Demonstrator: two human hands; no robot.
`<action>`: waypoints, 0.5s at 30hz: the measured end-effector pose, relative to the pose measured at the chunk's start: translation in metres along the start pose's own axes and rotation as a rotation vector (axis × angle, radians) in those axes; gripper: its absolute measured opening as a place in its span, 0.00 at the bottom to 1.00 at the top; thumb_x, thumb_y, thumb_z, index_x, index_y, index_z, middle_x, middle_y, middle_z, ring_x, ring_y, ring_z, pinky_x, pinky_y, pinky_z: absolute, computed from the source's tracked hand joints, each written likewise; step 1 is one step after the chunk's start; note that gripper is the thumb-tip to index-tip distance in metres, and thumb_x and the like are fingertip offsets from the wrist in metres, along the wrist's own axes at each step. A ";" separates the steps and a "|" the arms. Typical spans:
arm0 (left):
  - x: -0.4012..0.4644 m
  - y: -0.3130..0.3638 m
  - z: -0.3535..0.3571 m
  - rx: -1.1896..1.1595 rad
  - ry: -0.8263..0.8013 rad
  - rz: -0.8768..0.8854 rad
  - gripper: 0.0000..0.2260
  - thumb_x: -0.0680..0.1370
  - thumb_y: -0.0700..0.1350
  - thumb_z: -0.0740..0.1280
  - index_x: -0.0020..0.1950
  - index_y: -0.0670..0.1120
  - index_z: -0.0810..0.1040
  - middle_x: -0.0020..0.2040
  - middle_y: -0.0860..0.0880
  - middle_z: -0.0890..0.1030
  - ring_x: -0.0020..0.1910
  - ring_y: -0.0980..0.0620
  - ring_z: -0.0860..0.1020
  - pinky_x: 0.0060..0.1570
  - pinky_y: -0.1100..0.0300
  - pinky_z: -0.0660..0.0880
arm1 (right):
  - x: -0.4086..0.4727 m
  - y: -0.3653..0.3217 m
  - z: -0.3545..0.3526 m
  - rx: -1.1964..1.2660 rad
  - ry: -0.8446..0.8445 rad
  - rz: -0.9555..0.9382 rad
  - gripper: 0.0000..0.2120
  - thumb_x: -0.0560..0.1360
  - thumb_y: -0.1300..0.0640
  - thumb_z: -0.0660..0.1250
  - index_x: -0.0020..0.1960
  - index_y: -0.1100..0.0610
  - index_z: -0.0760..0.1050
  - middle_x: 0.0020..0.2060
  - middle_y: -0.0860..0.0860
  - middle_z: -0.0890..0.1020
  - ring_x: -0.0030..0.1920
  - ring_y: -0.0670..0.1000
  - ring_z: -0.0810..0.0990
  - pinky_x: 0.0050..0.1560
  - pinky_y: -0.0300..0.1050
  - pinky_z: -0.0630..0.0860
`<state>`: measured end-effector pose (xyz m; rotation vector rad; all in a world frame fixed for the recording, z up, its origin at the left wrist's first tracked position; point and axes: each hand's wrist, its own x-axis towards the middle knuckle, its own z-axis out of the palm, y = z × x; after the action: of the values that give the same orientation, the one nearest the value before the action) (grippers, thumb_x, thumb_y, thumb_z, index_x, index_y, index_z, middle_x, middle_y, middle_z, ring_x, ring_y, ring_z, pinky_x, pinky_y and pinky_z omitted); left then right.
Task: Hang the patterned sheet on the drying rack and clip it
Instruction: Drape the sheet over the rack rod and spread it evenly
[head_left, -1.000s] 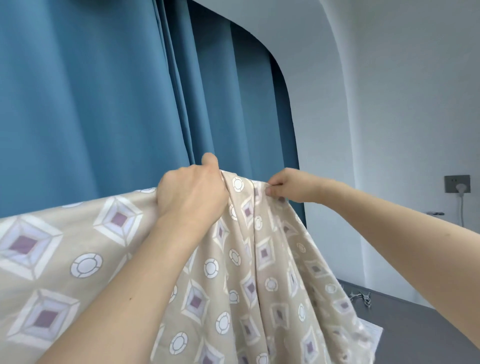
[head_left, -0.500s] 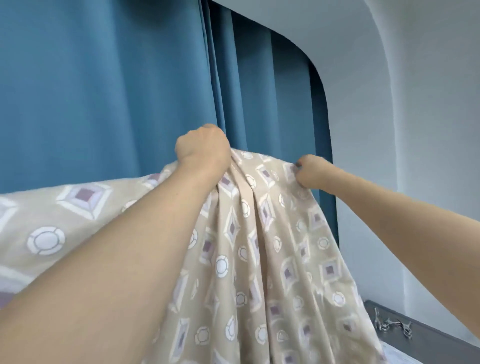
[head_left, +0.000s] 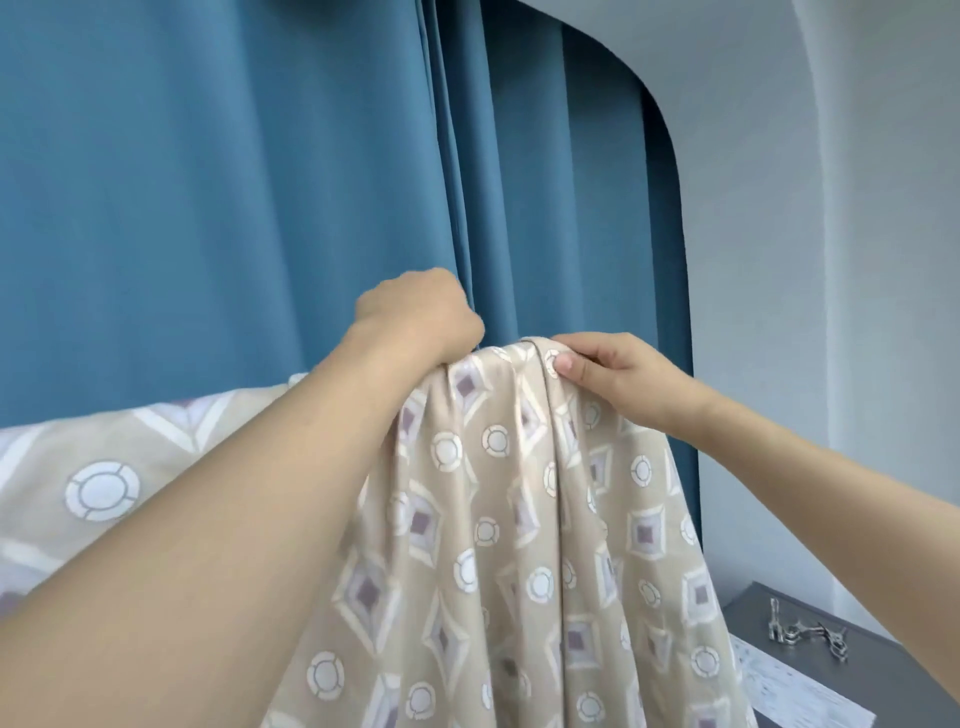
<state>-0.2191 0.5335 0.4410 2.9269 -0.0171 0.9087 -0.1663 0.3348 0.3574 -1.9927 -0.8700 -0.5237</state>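
Curtain: a blue curtain (head_left: 218, 208) is hanging in long folds behind everything; its top and left side are being cut off by the frame; its lower part is being hidden by the cloth and the arms.
Wall: a pale wall (head_left: 831, 260) is filling the right side, curving over at the top.
Patterned sheet: the patterned sheet (head_left: 519, 545) is being held up in front of the curtain, between the two hands; it is beige, printed with white rings and pale diamonds with mauve centres; it is falling in deep folds from the gathered top edge and running out of frame at the left and the bottom; whatever it is draped over is not showing, so a rack under it cannot be told.
Left hand: the left hand (head_left: 421, 317) is gripping the bunched top edge; its fingers are curled over the far side, out of sight; only the back of the hand is showing.
Right hand: the right hand (head_left: 618, 374) is pinching the top fold just beside the left; the thumb is pressing on the near face, the fingers curling over the edge.
Grey surface: a dark grey surface (head_left: 883, 675) is showing at the lower right, partly covered by the sheet.
Paper: a white printed paper (head_left: 795, 691) is lying on it; the print is too small to read.
Clips: a small heap of metal clips (head_left: 810, 631) is lying on the grey surface, well apart from both hands; their number is hard to make out.
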 end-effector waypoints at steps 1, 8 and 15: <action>-0.012 0.002 -0.002 0.032 0.116 0.069 0.07 0.76 0.45 0.58 0.38 0.45 0.66 0.36 0.49 0.71 0.36 0.45 0.70 0.33 0.57 0.61 | -0.001 0.002 0.001 0.017 0.047 -0.006 0.12 0.82 0.52 0.59 0.58 0.51 0.80 0.48 0.47 0.85 0.46 0.46 0.82 0.51 0.38 0.77; -0.100 -0.005 0.045 0.349 0.549 0.383 0.20 0.73 0.63 0.62 0.46 0.45 0.75 0.47 0.45 0.72 0.46 0.43 0.68 0.46 0.49 0.62 | 0.014 0.008 -0.003 -0.075 0.312 -0.047 0.13 0.83 0.53 0.57 0.47 0.55 0.79 0.37 0.42 0.79 0.37 0.40 0.75 0.41 0.32 0.70; -0.097 0.014 0.091 -0.133 -0.106 -0.007 0.29 0.73 0.72 0.56 0.48 0.47 0.77 0.48 0.47 0.80 0.51 0.43 0.79 0.42 0.54 0.69 | 0.034 -0.005 0.005 -0.068 0.276 -0.079 0.13 0.83 0.52 0.56 0.53 0.51 0.79 0.48 0.45 0.82 0.49 0.43 0.79 0.52 0.36 0.73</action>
<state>-0.2483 0.5117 0.3118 2.8462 -0.0699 0.7202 -0.1474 0.3537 0.3792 -1.8947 -0.7695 -0.8608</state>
